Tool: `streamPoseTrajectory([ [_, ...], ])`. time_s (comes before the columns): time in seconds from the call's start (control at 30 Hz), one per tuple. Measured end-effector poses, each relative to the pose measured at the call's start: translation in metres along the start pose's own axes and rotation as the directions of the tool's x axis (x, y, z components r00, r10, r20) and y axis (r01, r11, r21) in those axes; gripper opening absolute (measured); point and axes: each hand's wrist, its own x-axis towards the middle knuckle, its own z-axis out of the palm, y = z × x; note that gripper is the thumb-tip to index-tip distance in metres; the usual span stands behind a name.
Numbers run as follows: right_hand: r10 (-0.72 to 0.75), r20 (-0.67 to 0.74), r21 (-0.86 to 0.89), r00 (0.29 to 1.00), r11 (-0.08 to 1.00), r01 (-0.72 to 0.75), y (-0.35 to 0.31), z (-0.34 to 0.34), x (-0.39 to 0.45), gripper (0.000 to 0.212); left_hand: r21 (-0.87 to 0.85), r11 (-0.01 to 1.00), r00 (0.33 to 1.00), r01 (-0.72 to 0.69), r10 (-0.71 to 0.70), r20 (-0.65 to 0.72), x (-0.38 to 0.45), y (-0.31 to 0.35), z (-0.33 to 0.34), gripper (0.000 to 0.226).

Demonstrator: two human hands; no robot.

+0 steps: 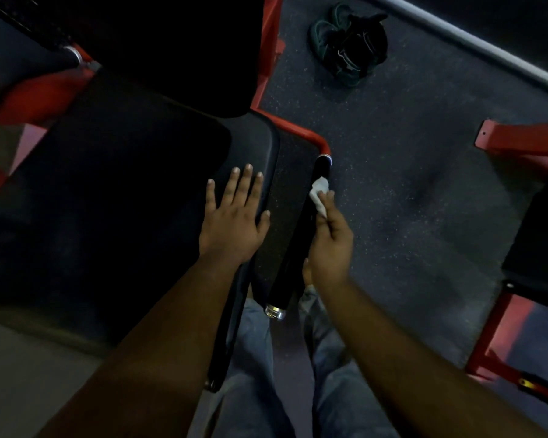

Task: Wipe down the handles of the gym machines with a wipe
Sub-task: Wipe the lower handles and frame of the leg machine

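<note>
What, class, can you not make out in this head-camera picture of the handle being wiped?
- Head view: handle surface under the wipe and right hand, covered by them.
- Dark bundle on the floor: too dim to identify.
- Seat pad under the left hand: detail lost in shadow.

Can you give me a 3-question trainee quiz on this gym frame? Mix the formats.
1. True or false: the left hand lies flat with fingers spread on the black seat pad.
2. Multiple choice: where is the white wipe against the black handle?
A. at the chrome end cap nearest the person
B. near the far end, by the red frame tube
C. not touching it at all
3. Fill in: the wipe is held by the ____ hand.

Key
1. True.
2. B; the chrome end cap is bare.
3. Right; the right hand pinches the wipe in its fingertips against the handle.
</note>
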Motion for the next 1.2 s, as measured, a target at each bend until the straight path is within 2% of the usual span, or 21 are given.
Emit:
streamPoseTrajectory([
  [0.1,0.055,-0.065,-0.125,0.996,0.990,-0.063,0.020,-0.006,-0.050,0.040,-0.005,1.000,1.000,0.000,0.000,-0.004,0.000,0.001,-0.001,0.075],
  [0.17,-0.009,0.023,-0.290,1.000,0.957,0.016,0.023,-0.015,-0.094,0.045,-0.009,1.000,1.000,0.000,0.000,-0.009,0.000,0.001,-0.002,0.075],
  [0.23,-0.073,0.142,-0.405,0.987,0.906,0.125,0.028,-0.025,-0.129,0.058,0.002,1.000,1.000,-0.002,0.002,-0.002,0.000,0.000,-0.003,0.074],
  [0.27,-0.074,0.165,-0.408,0.983,0.903,0.137,0.030,-0.029,-0.140,0.060,0.007,1.000,1.000,-0.001,0.001,0.004,0.000,0.000,-0.003,0.074],
  [0.37,-0.051,0.233,-0.298,0.971,0.947,0.121,0.049,-0.047,-0.149,0.046,0.009,1.000,1.000,0.001,-0.001,0.004,0.000,0.001,-0.002,0.074],
  [0.5,-0.103,-0.015,-0.333,0.995,0.939,0.092,0.023,-0.062,-0.064,0.045,0.012,1.000,1.000,-0.004,0.004,-0.001,0.000,0.000,-0.001,0.074],
  [0.6,-0.264,0.157,-0.407,0.952,0.861,0.306,-0.023,-0.050,0.033,0.048,-0.005,1.000,1.000,0.000,0.000,-0.007,0.000,-0.001,-0.002,0.072],
  [0.63,-0.199,0.160,-0.466,0.967,0.848,0.252,-0.035,-0.043,0.059,0.042,-0.009,1.000,1.000,0.001,-0.001,-0.007,0.000,-0.001,-0.002,0.071],
  [0.67,-0.152,0.257,-0.566,0.954,0.777,0.276,-0.045,-0.038,0.075,0.035,-0.012,1.000,1.000,0.000,0.000,-0.008,0.000,-0.001,-0.001,0.070],
  [0.7,-0.115,0.428,-0.613,0.896,0.692,0.382,-0.054,-0.034,0.088,0.032,-0.013,1.000,1.000,0.001,-0.001,-0.010,0.000,-0.001,0.000,0.069],
  [0.73,-0.016,0.568,-0.645,0.823,0.612,0.457,-0.064,-0.030,0.092,0.031,-0.015,1.000,1.000,0.002,-0.002,-0.013,0.000,-0.001,0.000,0.069],
  [0.77,0.084,0.658,-0.692,0.748,0.459,0.557,-0.067,-0.028,0.094,0.031,-0.019,1.000,1.000,0.005,-0.006,-0.014,0.000,-0.001,0.001,0.068],
  [0.8,0.172,0.712,-0.702,0.681,0.196,0.684,-0.073,-0.024,0.088,0.031,-0.026,1.000,1.000,0.006,-0.007,-0.013,0.000,-0.002,0.001,0.068],
  [0.87,0.290,0.757,-0.608,0.585,-0.016,0.794,-0.065,-0.022,0.057,0.035,-0.033,0.999,1.000,0.004,-0.005,-0.012,0.000,-0.002,0.001,0.067],
  [0.9,0.250,0.796,-0.558,0.551,-0.048,0.828,-0.052,-0.019,0.028,0.038,-0.030,1.000,1.000,0.003,-0.003,-0.014,0.000,-0.002,0.001,0.068],
  [0.97,0.169,0.884,-0.428,0.436,-0.084,0.900,-0.022,-0.022,-0.030,0.043,-0.022,1.000,1.000,0.005,-0.005,-0.015,0.000,-0.002,0.001,0.068],
  [1.0,0.131,0.902,-0.399,0.411,-0.108,0.911,-0.006,-0.027,-0.052,0.043,-0.019,1.000,1.000,0.004,-0.004,-0.014,0.000,-0.001,0.001,0.068],
  [1.03,0.051,0.919,-0.386,0.390,-0.072,0.920,0.010,-0.034,-0.069,0.042,-0.017,1.000,1.000,0.006,-0.006,-0.013,0.000,-0.001,0.000,0.069],
  [1.1,-0.139,0.918,-0.364,0.371,0.074,0.928,0.030,-0.051,-0.091,0.048,-0.011,1.000,1.000,0.007,-0.007,-0.010,0.000,-0.002,0.001,0.069],
  [1.17,-0.179,0.932,-0.298,0.314,0.112,0.948,0.028,-0.067,-0.099,0.053,-0.014,1.000,1.000,0.006,-0.007,-0.015,0.000,-0.002,0.001,0.069],
  [1.2,-0.203,0.927,-0.278,0.316,0.199,0.940,0.022,-0.073,-0.098,0.053,-0.013,1.000,1.000,0.004,-0.004,-0.013,0.000,-0.001,0.000,0.070],
])
